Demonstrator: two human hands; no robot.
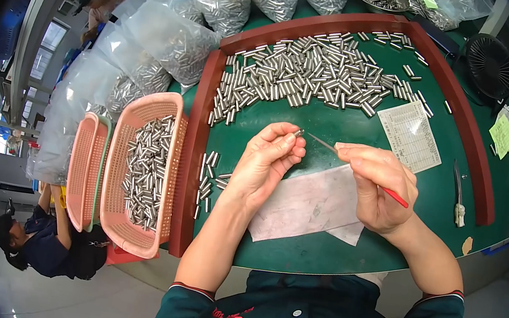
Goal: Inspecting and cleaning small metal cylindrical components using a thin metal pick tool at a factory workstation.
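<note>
L hand [269, 161] pinches sm. metal pc. [299, 133] just beyond pinkish cloth [303, 204], prob. steadying it for thin red-handled tool [323, 143] gripped in R hand [386, 186]; pins [311, 70] heaped farther past cloth.

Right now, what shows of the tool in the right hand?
The tool is slim and straight, with a grey, metal-looking shaft and a red end. The right hand grips it like a pen, hiding its middle; the red end sticks out toward the lower right. The shaft slants up leftward above the table, its tip close to the pin in the left hand; I cannot tell whether they touch.
</note>
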